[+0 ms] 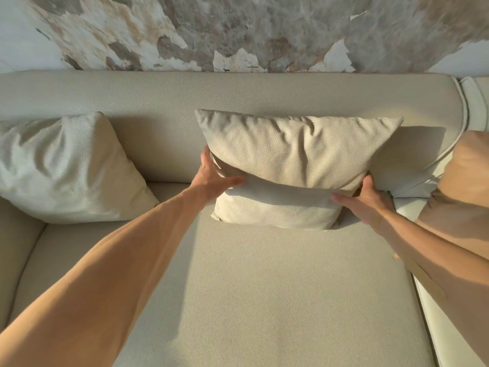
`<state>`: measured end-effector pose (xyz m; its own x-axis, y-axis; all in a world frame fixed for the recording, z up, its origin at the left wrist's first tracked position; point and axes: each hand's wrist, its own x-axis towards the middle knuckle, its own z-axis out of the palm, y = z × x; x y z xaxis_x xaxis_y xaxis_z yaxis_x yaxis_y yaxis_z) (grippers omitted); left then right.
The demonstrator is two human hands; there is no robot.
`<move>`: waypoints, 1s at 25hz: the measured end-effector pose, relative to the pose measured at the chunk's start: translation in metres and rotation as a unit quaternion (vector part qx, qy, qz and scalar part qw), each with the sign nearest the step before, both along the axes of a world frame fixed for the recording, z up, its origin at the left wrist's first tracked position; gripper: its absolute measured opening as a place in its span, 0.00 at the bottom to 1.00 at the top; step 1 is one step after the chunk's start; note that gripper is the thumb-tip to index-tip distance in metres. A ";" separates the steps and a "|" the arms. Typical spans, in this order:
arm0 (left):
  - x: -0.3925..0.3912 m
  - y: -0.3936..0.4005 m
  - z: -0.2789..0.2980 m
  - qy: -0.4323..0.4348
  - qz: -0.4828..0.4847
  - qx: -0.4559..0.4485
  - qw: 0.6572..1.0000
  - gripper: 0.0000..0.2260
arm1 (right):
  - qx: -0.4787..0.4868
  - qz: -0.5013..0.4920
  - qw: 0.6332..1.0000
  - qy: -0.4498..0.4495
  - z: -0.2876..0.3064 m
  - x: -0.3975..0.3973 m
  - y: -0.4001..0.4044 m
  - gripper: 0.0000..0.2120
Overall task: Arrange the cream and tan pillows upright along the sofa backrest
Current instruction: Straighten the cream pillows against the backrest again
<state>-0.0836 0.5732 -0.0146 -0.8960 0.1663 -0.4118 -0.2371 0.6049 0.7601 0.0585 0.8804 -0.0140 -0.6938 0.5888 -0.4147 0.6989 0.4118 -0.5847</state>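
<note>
A cream pillow (293,160) stands upright in the middle of the sofa, leaning on the backrest (211,94). My left hand (214,178) grips its left edge, thumb across the front. My right hand (365,202) holds its lower right corner, fingers tucked behind it. A second cream pillow (66,168) leans against the backrest at the far left, tilted toward the armrest. A tan pillow (460,192) stands at the right edge of the view, partly cut off and partly behind my right forearm.
The cream sofa seat (277,287) stretches toward me under my arms. A rounded armrest (16,247) curves along the left. Another seat cushion with piping (449,327) adjoins on the right. A marbled wall (238,30) rises behind the backrest.
</note>
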 end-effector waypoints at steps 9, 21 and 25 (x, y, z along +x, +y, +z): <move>0.025 -0.019 0.044 0.043 -0.050 -0.050 0.997 0.55 | 0.038 0.137 0.990 0.002 0.056 0.030 -0.010 0.54; 0.110 -0.046 0.130 0.045 -0.081 -0.066 0.994 0.56 | 0.132 0.238 0.957 -0.095 0.154 0.104 -0.046 0.46; 0.149 -0.060 0.187 0.114 -0.097 -0.138 0.979 0.55 | 0.202 0.262 0.940 -0.082 0.193 0.147 -0.050 0.47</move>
<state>0.0656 0.5131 0.1728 -0.9325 0.2525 -0.2583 0.0587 0.8116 0.5813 0.2054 0.8309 0.1793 -0.8783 0.3172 -0.3578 0.4060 0.8899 -0.2080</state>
